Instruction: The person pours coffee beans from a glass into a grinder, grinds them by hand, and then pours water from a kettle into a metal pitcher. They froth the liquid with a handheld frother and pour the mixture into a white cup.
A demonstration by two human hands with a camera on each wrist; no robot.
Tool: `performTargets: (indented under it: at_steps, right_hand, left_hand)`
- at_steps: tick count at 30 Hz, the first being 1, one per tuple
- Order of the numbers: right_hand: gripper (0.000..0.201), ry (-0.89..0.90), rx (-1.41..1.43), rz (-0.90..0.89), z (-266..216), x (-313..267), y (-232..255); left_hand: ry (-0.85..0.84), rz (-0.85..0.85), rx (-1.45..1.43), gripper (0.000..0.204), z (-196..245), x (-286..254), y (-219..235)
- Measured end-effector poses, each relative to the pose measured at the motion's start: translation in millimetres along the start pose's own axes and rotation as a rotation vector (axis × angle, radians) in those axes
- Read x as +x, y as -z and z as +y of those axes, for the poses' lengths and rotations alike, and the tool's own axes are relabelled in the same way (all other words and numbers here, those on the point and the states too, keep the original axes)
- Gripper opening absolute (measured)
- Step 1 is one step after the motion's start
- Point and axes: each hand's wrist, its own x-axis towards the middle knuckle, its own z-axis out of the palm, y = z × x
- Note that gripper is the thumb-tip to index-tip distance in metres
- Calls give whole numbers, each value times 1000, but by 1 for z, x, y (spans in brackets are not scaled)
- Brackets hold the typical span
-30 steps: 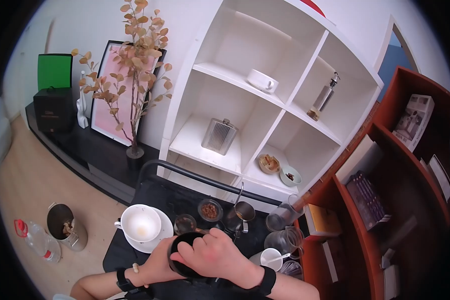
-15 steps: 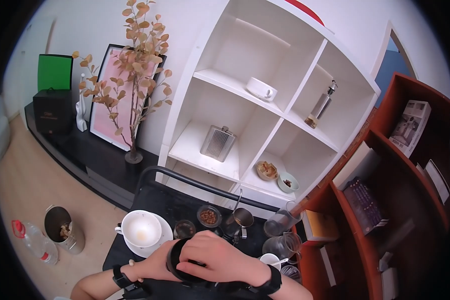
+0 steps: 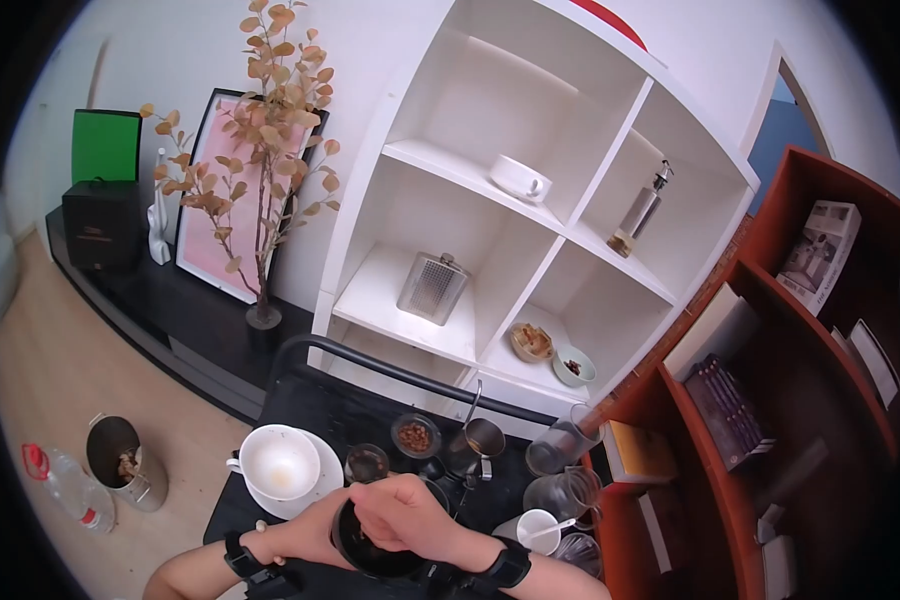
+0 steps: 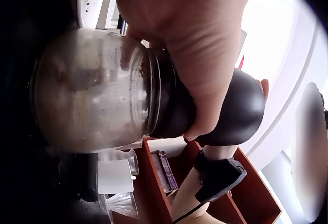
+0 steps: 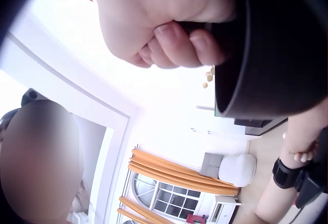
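My left hand [image 3: 315, 535] grips a manual coffee grinder round its neck, between the clear glass jar [image 4: 89, 93] and the black hopper [image 4: 246, 112]. Specks of brown cling inside the jar. Over the hopper's open top, my right hand [image 3: 410, 515] has its fingers curled in past the rim. In the right wrist view those fingers [image 5: 179, 45] close on a small dark part at the hopper [image 5: 277, 65], mostly hidden by the hand. Left of the grinder, a white cup [image 3: 278, 462] with light brown residue stands on a saucer [image 3: 332, 478].
Behind my hands on the black cart [image 3: 315, 385] are a small glass dish [image 3: 366, 463], a dish of beans [image 3: 415, 435] and a metal pot [image 3: 484, 440]. To the right stand a glass jug [image 3: 560, 495] and a white mug [image 3: 540, 530]. A metal bucket [image 3: 145, 480] is on the floor.
My right hand has turned at the wrist over the hopper, its fingers curling further inward, uncovering more of the dark opening. The left hand keeps its grip on the grinder.
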Motion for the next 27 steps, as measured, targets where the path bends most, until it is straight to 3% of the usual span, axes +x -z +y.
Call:
performTargets:
  at_steps: [1,3,7,10,12,13,15,16,19,23,25,27]
  right_hand:
    - [43,-2,1,4,2,-2,-5]
    - [42,142,-14,237,5,-5,-14]
    - [42,158,-27,260,6,-6,-14]
    - [36,114,-82,154,7,-7,-5]
    - [28,710,-1071,4,3,-7,-1]
    - [28,710,-1073,2,-2,-6,3]
    - [20,1147,-1888,-258,-18,-4,12]
    - [18,1166,-1960,-284,-23,-4,18]
    - [19,1412,-1988,-534,-33,3,21]
    - [22,1502,-1871,-723,-23,13,18]
    - [26,1271,-1837,-726,-22,11,19]
    - [26,1259,-1822,-665,-19,11,16]
  left_hand:
    - [0,-3,-3,64,-4,-2,-2]
    - [24,65,38,64,-10,-5,-4]
    - [46,113,170,65,2,-5,-6]
    - [-16,112,139,65,3,-4,-5]
    - [-168,156,169,66,15,-2,-5]
    - [-170,158,169,66,10,-4,-6]
    - [-111,222,173,69,-3,-7,-8]
    - [-60,123,130,73,-3,-5,-5]
    - [-61,103,124,74,6,-4,-5]
    - [-88,154,177,74,8,-7,-6]
    - [-56,148,215,76,-1,-8,-7]
    - [-70,152,236,78,-8,-10,-6]
